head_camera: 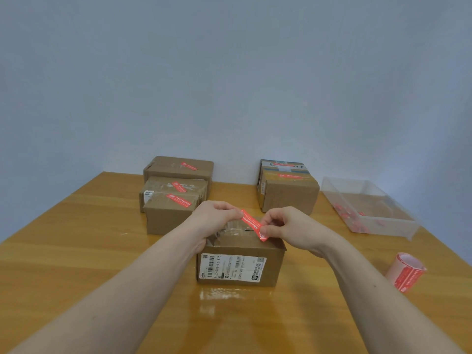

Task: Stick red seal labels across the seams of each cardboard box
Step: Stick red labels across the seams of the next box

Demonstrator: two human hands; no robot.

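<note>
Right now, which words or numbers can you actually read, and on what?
"S02-602-12-815": white shipping label on the near cardboard box.
Its other print and barcodes: too small.
Red seal label held by both hands: white print, unreadable.
Label roll and labels on the far boxes: blurred.

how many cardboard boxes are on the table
6. Three at back left: far box, middle box, front box. Two at back right: rear box, brown box. One near box under both hands. Others may be hidden behind.
</note>
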